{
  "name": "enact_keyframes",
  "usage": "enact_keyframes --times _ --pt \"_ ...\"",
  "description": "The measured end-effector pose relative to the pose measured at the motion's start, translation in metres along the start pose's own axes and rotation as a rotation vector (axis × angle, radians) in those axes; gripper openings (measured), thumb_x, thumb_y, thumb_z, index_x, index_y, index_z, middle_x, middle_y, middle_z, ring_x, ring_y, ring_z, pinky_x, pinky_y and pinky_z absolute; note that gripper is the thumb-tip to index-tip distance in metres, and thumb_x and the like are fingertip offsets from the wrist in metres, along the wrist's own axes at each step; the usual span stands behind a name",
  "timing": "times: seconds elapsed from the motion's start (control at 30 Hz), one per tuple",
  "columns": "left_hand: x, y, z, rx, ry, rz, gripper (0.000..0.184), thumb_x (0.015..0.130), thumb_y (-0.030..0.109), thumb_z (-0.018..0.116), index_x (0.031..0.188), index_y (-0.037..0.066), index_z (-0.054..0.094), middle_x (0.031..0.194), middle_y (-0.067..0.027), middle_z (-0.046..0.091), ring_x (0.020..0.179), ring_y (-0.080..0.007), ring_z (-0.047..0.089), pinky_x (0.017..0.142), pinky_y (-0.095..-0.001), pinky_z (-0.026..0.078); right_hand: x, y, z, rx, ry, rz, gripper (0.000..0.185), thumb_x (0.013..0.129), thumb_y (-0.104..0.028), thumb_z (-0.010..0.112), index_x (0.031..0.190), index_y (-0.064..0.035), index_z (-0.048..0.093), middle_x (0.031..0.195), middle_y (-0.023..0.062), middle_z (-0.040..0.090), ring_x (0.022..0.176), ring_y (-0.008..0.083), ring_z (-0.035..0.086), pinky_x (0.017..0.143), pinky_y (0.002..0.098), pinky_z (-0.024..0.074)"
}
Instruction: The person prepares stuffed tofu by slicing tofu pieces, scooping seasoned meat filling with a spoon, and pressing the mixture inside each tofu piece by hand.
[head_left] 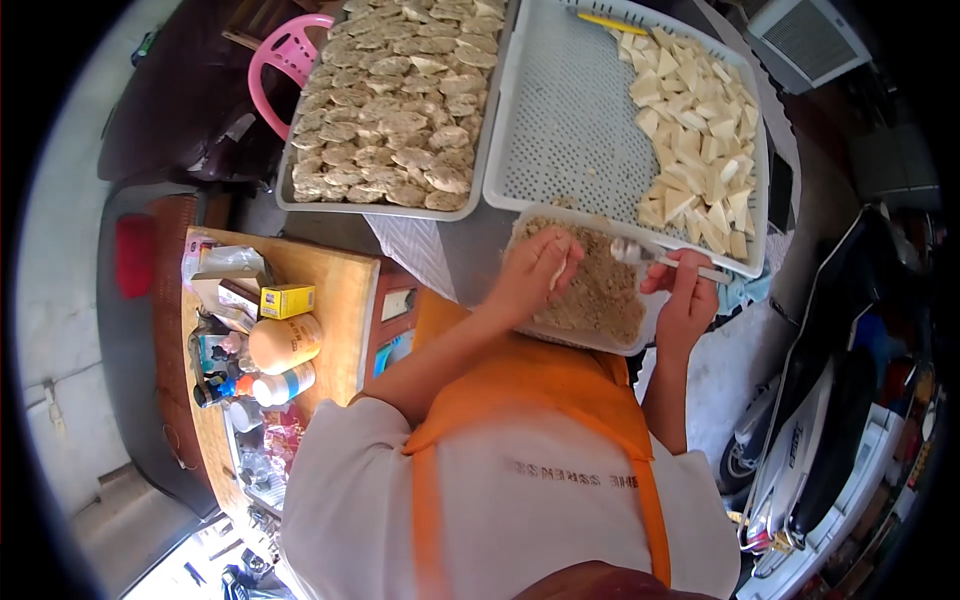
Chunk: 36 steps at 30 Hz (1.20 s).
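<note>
My left hand (540, 272) is closed over the near-left part of a plastic tub (640, 345), its fingers curled around a pale piece, apparently a tofu triangle, mostly hidden by the fingers. Brownish minced filling (600, 300) covers the tub's bottom. At the tub's right side, my right hand (688, 295) grips a metal spoon (628, 252) by its light handle, the bowl over the filling. Beyond the tub, a white perforated tray (560, 130) carries many pale tofu triangles (695, 140) along its right side.
A metal tray (465, 208) full of filling-covered pieces (395, 110) stands at the far left. A yellow-handled knife (612, 22) lies at the perforated tray's far edge. Left are a pink chair (285, 65) and a wooden cabinet (345, 290) with jars and boxes; right, a scooter (810, 440).
</note>
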<state>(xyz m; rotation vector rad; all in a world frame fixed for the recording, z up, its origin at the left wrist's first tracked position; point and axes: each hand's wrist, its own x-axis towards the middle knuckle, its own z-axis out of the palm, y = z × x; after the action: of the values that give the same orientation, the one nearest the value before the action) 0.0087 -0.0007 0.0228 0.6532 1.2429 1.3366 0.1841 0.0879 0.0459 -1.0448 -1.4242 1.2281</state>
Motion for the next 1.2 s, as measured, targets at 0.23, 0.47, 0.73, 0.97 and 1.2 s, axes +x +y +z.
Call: enact_keyframes --times 0.23,0.47,0.73,0.97,1.2 --pt "0.009 -0.022 -0.019 -0.305 -0.163 -0.106 0.031 0.098 0.032 0.040 0.084 0.008 0.055 0.071 0.0014 0.049 0.058 -0.0079 0.044 0.050 -0.0208 0.035 -0.013 0.020 0.003 -0.342 -0.183 -0.050 0.024 0.097 -0.016 0.047 0.087 0.0021 0.058 0.065 0.0067 0.060 0.051 0.0111 0.058 0.049 0.0240 0.0460" --pt "0.009 0.015 0.015 -0.484 0.042 -0.144 0.027 0.097 0.027 0.044 0.106 0.004 0.054 0.088 -0.0039 0.059 0.078 -0.0144 0.058 0.070 -0.0250 0.048 -0.010 0.023 0.004 -0.437 -0.207 -0.103 0.019 0.095 -0.015 0.050 0.086 -0.0011 0.059 0.061 0.0085 0.062 0.049 0.0169 0.061 0.047 0.0285 0.0465" --pt "0.005 0.007 0.003 -0.368 -0.064 -0.098 0.024 0.098 0.026 0.045 0.103 0.005 0.056 0.078 -0.0037 0.053 0.070 -0.0150 0.056 0.060 -0.0255 0.046 -0.011 0.024 0.005 -0.492 -0.210 -0.162 0.018 0.093 -0.013 0.052 0.084 -0.0009 0.061 0.060 0.0098 0.062 0.049 0.0217 0.062 0.048 0.0320 0.0466" --pt "0.007 -0.004 -0.015 -0.682 -0.197 -0.196 0.037 0.099 0.034 0.041 0.070 0.010 0.046 0.063 -0.0002 0.042 0.050 -0.0123 0.040 0.042 -0.0225 0.032 -0.012 0.022 0.006 -0.539 -0.213 -0.171 0.019 0.093 -0.014 0.053 0.082 -0.0005 0.062 0.060 0.0101 0.063 0.050 0.0229 0.062 0.048 0.0322 0.0462" --pt "0.008 0.004 0.003 -0.468 -0.119 -0.009 0.037 0.100 0.026 0.039 0.124 0.000 0.050 0.115 -0.0146 0.058 0.105 -0.0239 0.057 0.093 -0.0385 0.046 -0.011 0.029 0.004 -0.534 -0.213 -0.232 0.018 0.091 -0.012 0.055 0.079 -0.0005 0.062 0.060 0.0098 0.062 0.049 0.0229 0.061 0.048 0.0321 0.0460"
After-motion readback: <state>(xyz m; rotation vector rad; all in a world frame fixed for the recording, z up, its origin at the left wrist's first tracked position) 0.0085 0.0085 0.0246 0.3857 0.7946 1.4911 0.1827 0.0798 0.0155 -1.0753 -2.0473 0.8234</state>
